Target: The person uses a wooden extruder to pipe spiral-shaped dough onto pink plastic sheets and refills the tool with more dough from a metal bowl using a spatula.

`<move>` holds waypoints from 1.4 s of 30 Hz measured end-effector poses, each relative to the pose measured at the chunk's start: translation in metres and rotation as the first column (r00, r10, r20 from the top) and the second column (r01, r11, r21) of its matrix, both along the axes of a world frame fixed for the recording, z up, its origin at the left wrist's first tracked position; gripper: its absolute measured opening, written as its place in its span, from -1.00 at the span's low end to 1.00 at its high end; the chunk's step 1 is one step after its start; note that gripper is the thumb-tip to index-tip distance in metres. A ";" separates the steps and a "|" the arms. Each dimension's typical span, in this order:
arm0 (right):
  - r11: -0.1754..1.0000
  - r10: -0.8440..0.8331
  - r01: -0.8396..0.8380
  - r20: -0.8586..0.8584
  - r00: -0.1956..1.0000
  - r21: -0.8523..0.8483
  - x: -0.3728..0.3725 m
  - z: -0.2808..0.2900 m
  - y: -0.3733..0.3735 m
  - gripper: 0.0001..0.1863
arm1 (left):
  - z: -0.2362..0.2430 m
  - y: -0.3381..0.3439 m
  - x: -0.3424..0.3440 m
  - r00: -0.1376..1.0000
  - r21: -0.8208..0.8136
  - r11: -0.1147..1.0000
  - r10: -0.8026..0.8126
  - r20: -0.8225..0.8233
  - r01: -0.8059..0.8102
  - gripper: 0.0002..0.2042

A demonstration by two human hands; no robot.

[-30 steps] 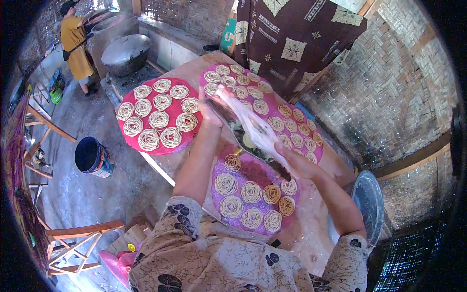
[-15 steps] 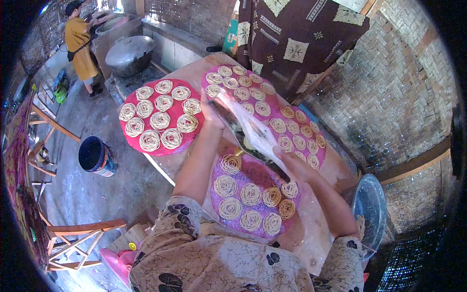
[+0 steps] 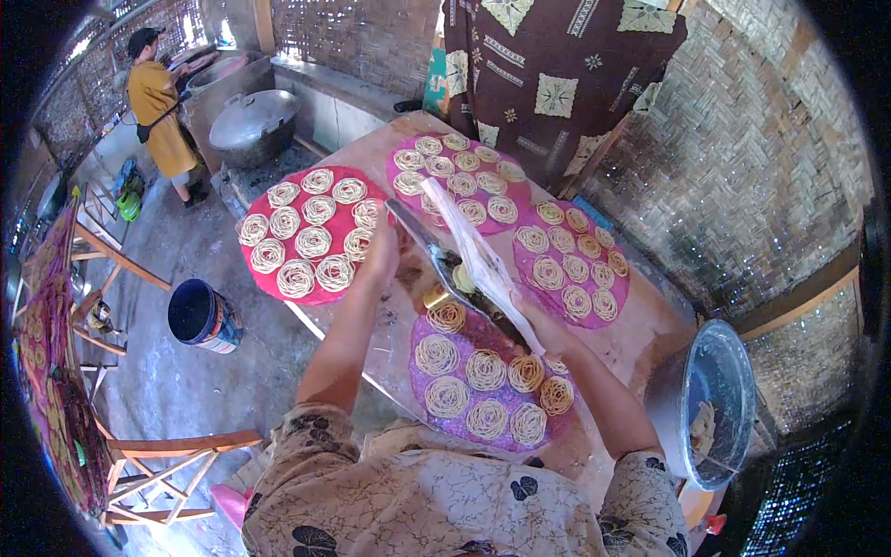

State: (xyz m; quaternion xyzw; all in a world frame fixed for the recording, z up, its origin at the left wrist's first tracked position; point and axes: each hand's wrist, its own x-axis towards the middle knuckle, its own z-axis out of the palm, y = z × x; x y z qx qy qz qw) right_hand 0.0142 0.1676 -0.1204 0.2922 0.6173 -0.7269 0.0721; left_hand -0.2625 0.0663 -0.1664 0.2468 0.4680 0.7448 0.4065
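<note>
Parted bars: since the earlier frame, the pale bar (image 3: 469, 241) and dark bar (image 3: 419, 232) had moved wider apart at their upper ends; by this, that end seemed no longer clasped together.
Red mat (image 3: 339, 225): lay leftmost on the table, bearing noodle nests.
Left hand (image 3: 380, 249): had come off the pale bar and was against the dark bar's upper end; its finger closure could not be told.
Brass cylinder (image 3: 434, 297): hung below the dark bar, partly overlapping one noodle nest (image 3: 447, 318) in view.
Purple mat (image 3: 507, 397): lay nearest the body, its nests seemingly unchanged.
Right hand (image 3: 543, 334): gripped the pale bar's lower end.
</note>
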 end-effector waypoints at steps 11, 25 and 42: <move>0.997 -0.073 0.067 -0.137 0.988 -0.046 0.019 -0.048 -0.004 -0.41 | -0.069 -0.042 0.040 0.941 -0.466 0.874 -0.263 -0.212 0.139 -0.30; 0.956 -0.011 0.068 -0.197 0.980 0.285 0.028 -0.087 -0.002 -0.45 | -0.092 -0.048 0.057 0.881 -0.459 0.887 -0.178 -0.439 -0.050 -0.49; 0.946 -0.307 0.323 -0.278 0.910 0.015 0.068 -0.052 -0.004 -0.35 | -0.033 -0.052 0.090 -0.062 -0.132 0.946 -0.157 -0.986 -0.295 -0.81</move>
